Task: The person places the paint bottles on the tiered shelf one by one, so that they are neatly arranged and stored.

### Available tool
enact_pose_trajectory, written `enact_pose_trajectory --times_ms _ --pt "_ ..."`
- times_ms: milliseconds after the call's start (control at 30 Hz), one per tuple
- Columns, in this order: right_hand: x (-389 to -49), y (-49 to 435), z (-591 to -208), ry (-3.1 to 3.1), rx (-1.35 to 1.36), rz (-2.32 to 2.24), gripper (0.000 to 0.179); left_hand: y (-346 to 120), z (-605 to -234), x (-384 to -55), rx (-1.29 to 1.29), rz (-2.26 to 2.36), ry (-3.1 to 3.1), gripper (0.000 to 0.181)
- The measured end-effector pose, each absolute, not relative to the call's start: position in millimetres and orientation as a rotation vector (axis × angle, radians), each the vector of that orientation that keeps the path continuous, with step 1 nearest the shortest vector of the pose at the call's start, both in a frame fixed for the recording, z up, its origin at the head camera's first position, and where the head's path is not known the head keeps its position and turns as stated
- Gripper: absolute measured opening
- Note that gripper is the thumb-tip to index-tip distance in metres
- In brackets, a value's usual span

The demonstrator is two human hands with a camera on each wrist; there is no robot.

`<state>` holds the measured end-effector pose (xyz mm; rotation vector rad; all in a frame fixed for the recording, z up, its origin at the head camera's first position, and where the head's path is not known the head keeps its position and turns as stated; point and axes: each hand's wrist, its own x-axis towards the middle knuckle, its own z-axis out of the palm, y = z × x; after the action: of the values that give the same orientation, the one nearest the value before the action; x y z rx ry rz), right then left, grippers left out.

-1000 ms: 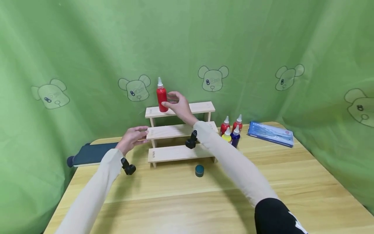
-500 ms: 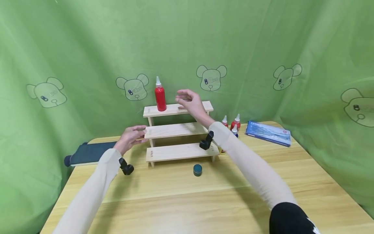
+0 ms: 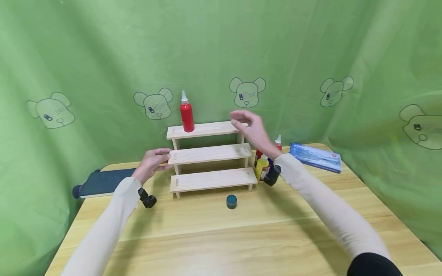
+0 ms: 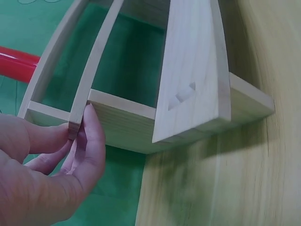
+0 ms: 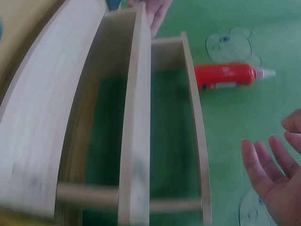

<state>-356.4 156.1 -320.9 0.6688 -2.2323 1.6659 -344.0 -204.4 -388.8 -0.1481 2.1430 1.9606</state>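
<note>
A three-tier wooden shelf [image 3: 210, 153] stands on the table in the head view. On its top tier, at the left end, a red squeeze bottle [image 3: 187, 117] with a white nozzle stands upright. My left hand [image 3: 152, 164] pinches the left end of the middle tier; in the left wrist view thumb and fingers [image 4: 94, 146] close on the board's corner. My right hand [image 3: 253, 130] hovers by the right end of the top tier, holding nothing. Its fingers [image 5: 268, 162] are loosely bent, apart from the red bottle [image 5: 223, 75] in the right wrist view.
Right of the shelf stand a yellow bottle [image 3: 261, 168] and other squeeze bottles, partly hidden by my right arm. A blue box [image 3: 315, 157] lies farther right. A small dark teal jar [image 3: 231, 201] sits before the shelf. A dark folded item [image 3: 108, 181] lies at left.
My right hand has let go of the red squeeze bottle and moved right along the top tier. The bottle stays standing there. My left hand keeps its pinch on the shelf.
</note>
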Motion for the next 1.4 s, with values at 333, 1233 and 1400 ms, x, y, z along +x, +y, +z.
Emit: enact_pose_trajectory --times_ms 333,1233,1400 --pt "-352.8 231.3 -332.7 -2.144 0.468 1.576 0.036 -207.1 -386.5 -345.5 -0.131 1.936 2.198 0.049" --pt "-360.0 328.5 -421.4 -2.532 0.292 1.526 0.062 -209.6 -389.3 -341.5 -0.102 1.958 2.163 0.051" --pt "-357.4 325.1 -432.0 -2.622 0.281 1.463 0.061 -207.9 -393.9 -343.3 -0.12 1.966 2.126 0.052"
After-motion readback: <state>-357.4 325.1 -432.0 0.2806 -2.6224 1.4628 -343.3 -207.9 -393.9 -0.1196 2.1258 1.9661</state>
